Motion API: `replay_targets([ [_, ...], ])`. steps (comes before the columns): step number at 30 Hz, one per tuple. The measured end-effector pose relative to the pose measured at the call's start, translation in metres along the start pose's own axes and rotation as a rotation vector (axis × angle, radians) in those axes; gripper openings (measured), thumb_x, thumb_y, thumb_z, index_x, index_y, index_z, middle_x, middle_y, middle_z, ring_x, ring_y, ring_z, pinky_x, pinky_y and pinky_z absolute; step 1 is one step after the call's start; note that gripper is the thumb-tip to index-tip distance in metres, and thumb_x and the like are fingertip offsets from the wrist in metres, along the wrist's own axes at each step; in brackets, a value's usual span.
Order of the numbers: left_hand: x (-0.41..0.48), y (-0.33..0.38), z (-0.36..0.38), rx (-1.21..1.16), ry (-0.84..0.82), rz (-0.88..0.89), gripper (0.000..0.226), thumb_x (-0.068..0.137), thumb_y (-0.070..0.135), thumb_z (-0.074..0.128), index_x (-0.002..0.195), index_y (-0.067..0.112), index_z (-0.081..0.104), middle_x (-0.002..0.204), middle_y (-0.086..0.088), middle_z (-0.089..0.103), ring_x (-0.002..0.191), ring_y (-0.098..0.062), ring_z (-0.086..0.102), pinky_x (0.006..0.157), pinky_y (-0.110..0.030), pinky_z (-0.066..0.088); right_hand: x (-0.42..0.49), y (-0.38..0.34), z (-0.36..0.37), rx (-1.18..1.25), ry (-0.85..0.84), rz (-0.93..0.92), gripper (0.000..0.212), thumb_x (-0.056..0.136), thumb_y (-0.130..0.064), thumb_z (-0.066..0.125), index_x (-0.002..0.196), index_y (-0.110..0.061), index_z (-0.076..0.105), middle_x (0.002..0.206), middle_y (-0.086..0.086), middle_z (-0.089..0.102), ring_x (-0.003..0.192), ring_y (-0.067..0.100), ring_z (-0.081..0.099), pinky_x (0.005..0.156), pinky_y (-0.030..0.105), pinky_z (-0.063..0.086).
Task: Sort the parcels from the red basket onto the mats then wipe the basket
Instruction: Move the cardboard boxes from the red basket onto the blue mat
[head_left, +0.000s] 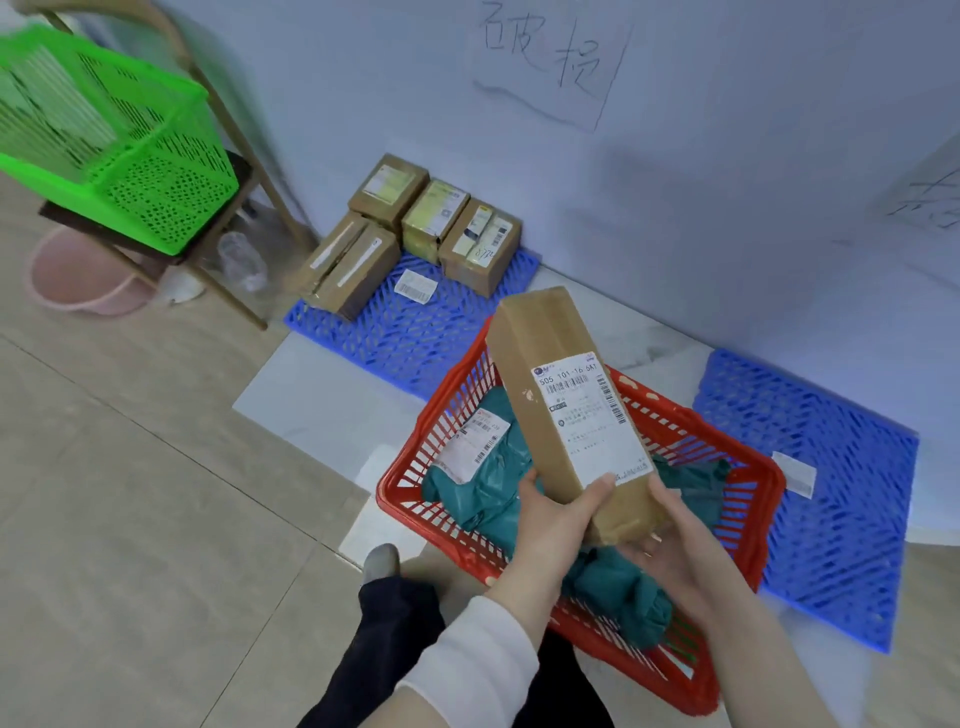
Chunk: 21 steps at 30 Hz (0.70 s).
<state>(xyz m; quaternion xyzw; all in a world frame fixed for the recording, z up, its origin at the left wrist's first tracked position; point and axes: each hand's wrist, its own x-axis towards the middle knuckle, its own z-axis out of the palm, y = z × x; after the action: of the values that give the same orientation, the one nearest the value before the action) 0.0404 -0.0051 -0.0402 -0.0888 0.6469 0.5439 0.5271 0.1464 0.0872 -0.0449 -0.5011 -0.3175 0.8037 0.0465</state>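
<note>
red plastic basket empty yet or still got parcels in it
Not empty: teal plastic mailer bags lie inside the red plastic basket, below the long brown cardboard box.

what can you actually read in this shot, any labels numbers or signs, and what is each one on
"505 101-16 6A1": white label on the long brown box; finer print too small.
"破损": handwritten on the wall sheet.
Right wall sheet: cut off, unreadable.
Teal bag's label, labels on the mat boxes, loose label on the far mat: blurred, unreadable.
</note>
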Motion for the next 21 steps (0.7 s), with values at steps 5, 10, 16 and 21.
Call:
replay_targets([
  [5,0.003,0.047,-0.08,0.142,-0.052,0.113,0.09,0.057,0.044,0.082,0.131,0.021,0.037,0.119,0.006,0.061,0.105,-0.011,0.062,0.094,-0.032,0.051,0.007,0.01,0.075,-0.014,-0.085,-0.028,0.096,0.036,-0.057,0.087,0.122,-0.025,0.059,0.117,0.003,0.067,0.1,0.018,0.067,0.075,0.032,0.055],
  [10,0.023,0.095,-0.175,0.239,-0.114,0.145,0.065,0.059,0.045,0.08,0.115,0.03,0.051,0.111,0.004,0.068,0.098,-0.012,0.066,0.092,-0.035,0.052,0.031,0.034,0.172,-0.005,-0.094,-0.094,0.085,0.042,-0.058,0.085,0.117,-0.025,0.061,0.122,0.005,0.064,0.11,0.022,0.061,0.094,0.038,0.051],
  [16,0.061,0.137,-0.24,0.227,-0.181,0.101,0.047,0.079,0.034,0.071,0.121,0.02,0.057,0.107,0.0,0.069,0.088,-0.008,0.067,0.062,-0.01,0.051,0.069,0.046,0.25,0.074,0.026,-0.133,0.056,0.076,-0.04,0.062,0.126,-0.015,0.054,0.126,0.01,0.061,0.115,0.027,0.058,0.096,0.04,0.049],
  [21,0.095,0.161,-0.255,0.181,-0.096,0.084,0.056,0.079,0.036,0.07,0.127,0.015,0.049,0.111,-0.006,0.066,0.087,-0.01,0.067,0.062,-0.012,0.051,0.11,0.038,0.285,0.121,0.139,-0.13,0.03,0.09,-0.026,0.055,0.119,-0.017,0.055,0.109,0.007,0.065,0.094,0.02,0.063,0.063,0.021,0.056],
])
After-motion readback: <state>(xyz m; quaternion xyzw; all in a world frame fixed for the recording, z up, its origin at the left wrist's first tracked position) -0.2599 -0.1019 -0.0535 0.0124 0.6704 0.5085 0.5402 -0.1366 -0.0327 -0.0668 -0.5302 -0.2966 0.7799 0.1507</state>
